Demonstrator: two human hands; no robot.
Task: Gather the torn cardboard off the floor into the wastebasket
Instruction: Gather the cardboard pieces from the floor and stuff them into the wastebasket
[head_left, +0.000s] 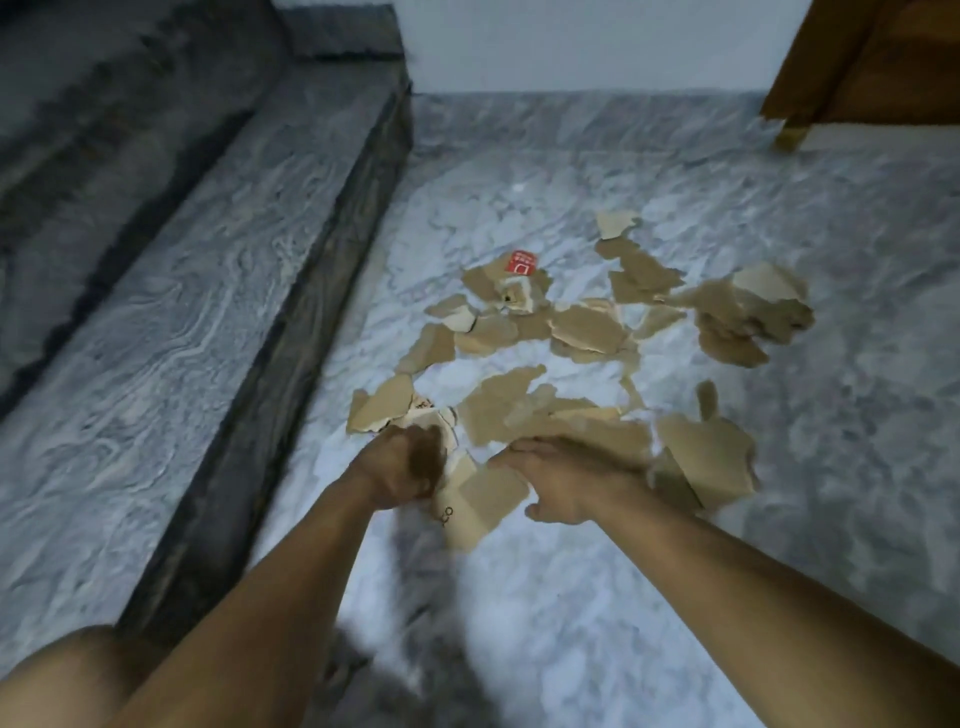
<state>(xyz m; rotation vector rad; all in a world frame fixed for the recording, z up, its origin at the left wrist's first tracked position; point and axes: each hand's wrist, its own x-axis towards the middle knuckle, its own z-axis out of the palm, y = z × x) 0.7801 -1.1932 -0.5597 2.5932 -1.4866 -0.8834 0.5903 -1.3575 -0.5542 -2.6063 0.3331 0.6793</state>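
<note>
Your two bare forearms reach forward from 6 o'clock, nearly straight, and draw together at the near edge of the torn cardboard (587, 332). It lies scattered on the marble floor (753, 571), a little right of centre.

Your left hand (402, 465) is at the pile's 7 o'clock edge. The back of the hand is up and the fingers are curled down in a loose fist against a pale printed scrap (431, 415). Blur hides whether those fingers actually clamp it, so I cannot tell.

Your right hand (566, 478) is at the pile's 6 o'clock edge, palm down. Its fingers are straight and together, pointing toward 10 o'clock and laid flat on a brown piece (597, 431), gripping nothing. The thumb is spread out on the side nearest you.

Your hands are apart, and a folded piece (488, 499) with black print lies on the floor between them. A large torn sheet (711, 457) sits just beside your right wrist, at its 3 o'clock. A scrap with a red label (521, 262) lies at the pile's 11 o'clock.

A raised stone step (208, 312) runs along the floor at 9 o'clock, and wooden furniture (872, 62) stands at 1 o'clock. Your knee (67, 670) shows in the 8 o'clock corner
</note>
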